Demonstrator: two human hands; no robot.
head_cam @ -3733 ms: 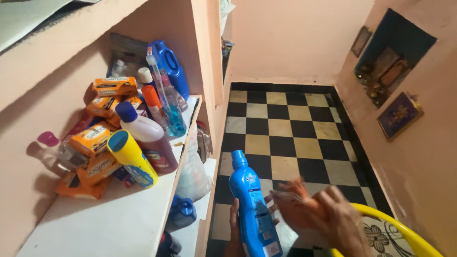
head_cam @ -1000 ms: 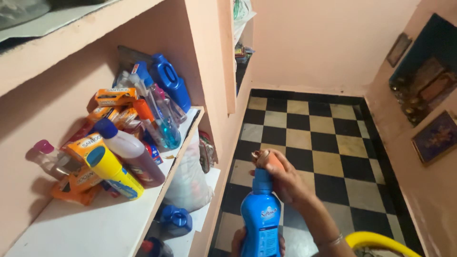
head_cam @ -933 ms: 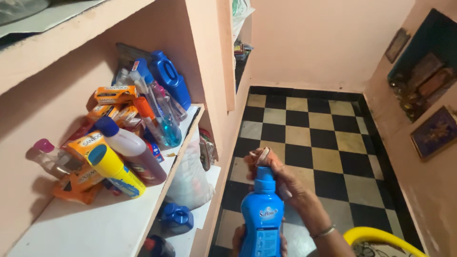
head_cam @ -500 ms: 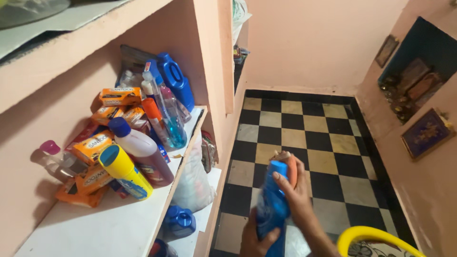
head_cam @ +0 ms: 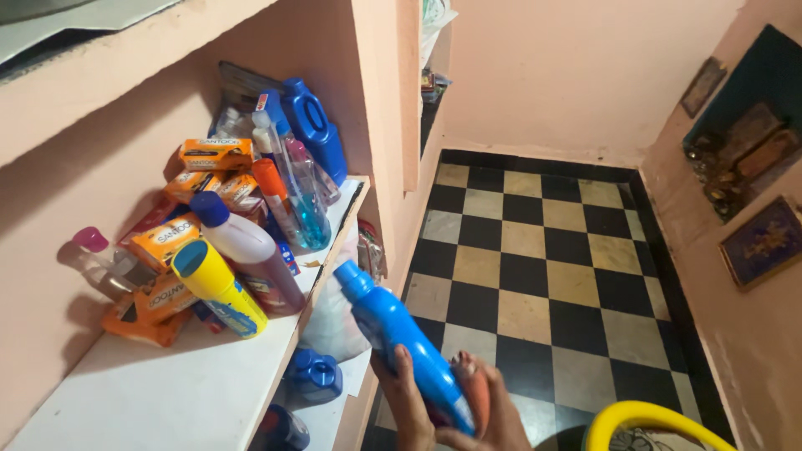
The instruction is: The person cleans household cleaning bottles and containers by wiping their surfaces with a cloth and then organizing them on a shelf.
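Both hands clamp the lower body of a blue detergent bottle (head_cam: 399,342) at the bottom centre of the view: the left hand (head_cam: 409,409) wraps it from the left, the right hand (head_cam: 484,409) from the right. The bottle tilts, its capped neck pointing up-left toward the edge of the white shelf (head_cam: 167,392). A yellow spray can (head_cam: 219,288) and orange soap boxes (head_cam: 180,238) lie on that shelf

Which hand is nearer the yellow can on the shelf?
Left. The left hand grips the blue bottle on the side facing the yellow can; the right hand is beyond it.
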